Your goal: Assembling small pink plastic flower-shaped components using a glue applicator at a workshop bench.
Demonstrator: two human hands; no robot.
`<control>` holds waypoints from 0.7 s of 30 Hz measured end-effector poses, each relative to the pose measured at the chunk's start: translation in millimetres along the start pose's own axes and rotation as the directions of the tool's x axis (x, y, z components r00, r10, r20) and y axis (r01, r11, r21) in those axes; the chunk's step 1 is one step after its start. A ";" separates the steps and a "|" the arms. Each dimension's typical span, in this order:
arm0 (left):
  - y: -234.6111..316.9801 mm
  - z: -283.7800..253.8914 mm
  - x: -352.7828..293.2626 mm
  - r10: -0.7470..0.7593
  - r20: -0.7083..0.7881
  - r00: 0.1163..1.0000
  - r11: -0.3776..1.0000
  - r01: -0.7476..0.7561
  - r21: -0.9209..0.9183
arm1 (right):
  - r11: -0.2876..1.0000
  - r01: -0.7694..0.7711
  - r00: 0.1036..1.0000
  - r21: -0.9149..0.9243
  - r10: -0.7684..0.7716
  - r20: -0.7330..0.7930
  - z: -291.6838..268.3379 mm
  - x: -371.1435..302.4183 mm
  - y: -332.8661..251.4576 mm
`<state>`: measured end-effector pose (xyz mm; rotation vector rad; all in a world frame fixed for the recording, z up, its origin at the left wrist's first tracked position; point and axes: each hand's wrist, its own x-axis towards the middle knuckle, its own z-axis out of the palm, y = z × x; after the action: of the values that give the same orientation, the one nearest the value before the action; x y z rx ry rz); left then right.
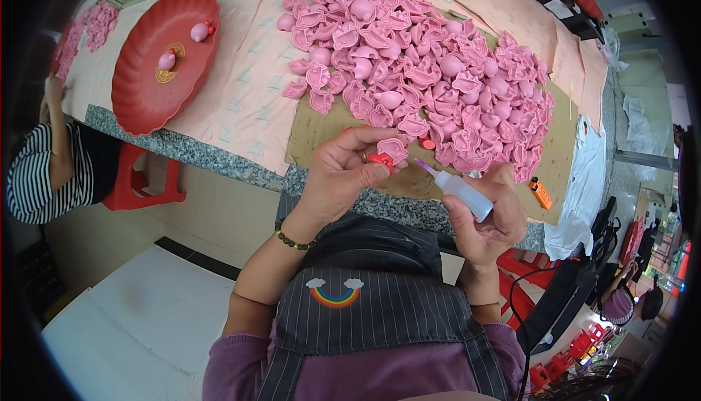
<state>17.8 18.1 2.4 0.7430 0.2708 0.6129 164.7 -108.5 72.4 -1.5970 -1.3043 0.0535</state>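
The left hand [334, 173] pinches a pink shell [393, 149] and a small red piece [378, 159] just over the table's front edge [241, 170]. The right hand [498, 215] grasps a white bottle [469, 195], its tip beside the shell, apart from it. Beyond lies the heap of pink shells [445, 72] on cardboard [310, 129]. Two pink-and-red pieces in the red tray [135, 72] look done; the big heap suggests most is left. The cloth [248, 72] between tray and heap offers room; a lighter [540, 193] sits near the cardboard's right edge.
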 end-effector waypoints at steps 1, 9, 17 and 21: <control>-0.3 -0.4 0.0 -0.012 0.007 1.000 1.000 0.012 -0.003 | 1.000 -0.012 1.000 0.007 0.012 -0.007 0.1 0.2 -0.9; -1.3 -1.6 0.8 -0.023 0.005 1.000 1.000 0.023 -0.008 | 0.999 -0.002 1.000 0.047 0.001 0.024 -0.1 -0.9 -4.8; -1.8 -3.1 0.5 -0.012 0.006 1.000 0.999 0.011 0.045 | 0.999 -0.003 1.000 0.052 0.001 0.031 3.5 1.6 -6.8; -3.1 -4.7 -0.1 -0.025 0.009 1.000 1.000 0.025 0.014 | 1.000 0.014 0.999 0.028 -0.016 0.051 1.9 1.5 -4.8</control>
<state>16.9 18.8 -3.2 0.7550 0.2754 0.5845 160.8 -106.7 75.7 -1.5716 -1.3494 0.1034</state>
